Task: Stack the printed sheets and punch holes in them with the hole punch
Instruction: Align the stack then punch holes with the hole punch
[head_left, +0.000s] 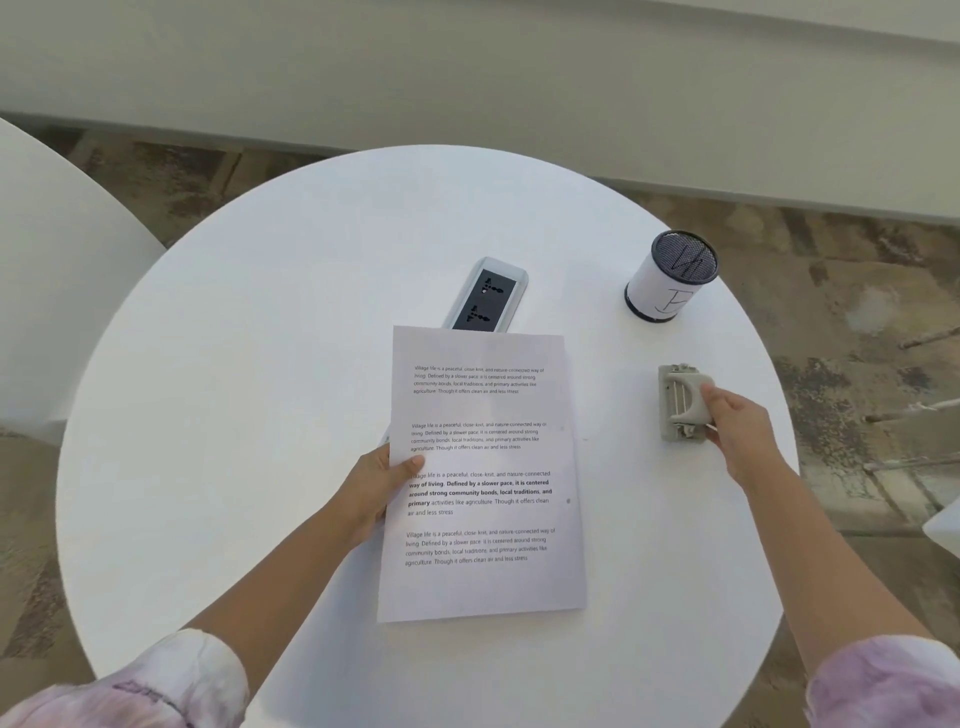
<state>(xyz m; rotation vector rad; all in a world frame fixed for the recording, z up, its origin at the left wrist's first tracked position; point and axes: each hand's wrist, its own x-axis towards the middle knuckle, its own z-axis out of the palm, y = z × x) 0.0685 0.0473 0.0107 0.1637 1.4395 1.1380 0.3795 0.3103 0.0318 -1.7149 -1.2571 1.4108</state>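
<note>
Centrally, on a round white surface (260, 338): one stack of printed sheets (483, 582), portrait, long edges running away from the person, four blocks of text on the top page, the third partly bold. Two small dark dots sit along its right margin. Its far edge overlaps the near end of a recessed power socket panel (485, 296), grey frame with black face, two outlets showing.

Left hand (376, 493): at the stack's left edge, about halfway along; thumb on top of the top page, remaining fingers hidden under the paper, so the hand pinches the sheets. Whether the stack is lifted or lies flat cannot be told.

Hole punch (678, 402): grey, well to the right of the stack, near the right rim of the surface, standing on the surface.

Right hand (740, 431): closed on the near-right side of the hole punch, thumb across the top of the lever, other fingers curled behind it.

Pen cup (670, 275): cylindrical, black mesh, wrapped in white paper with a handwritten mark, tilted in the wide-angle view, beyond the punch at the far right.

Sleeves (171, 675): pale pink-and-white, rolled back on both forearms.

Second white surface (57, 291): at the far left, partly in view.

Floor (857, 322): mottled brown.
</note>
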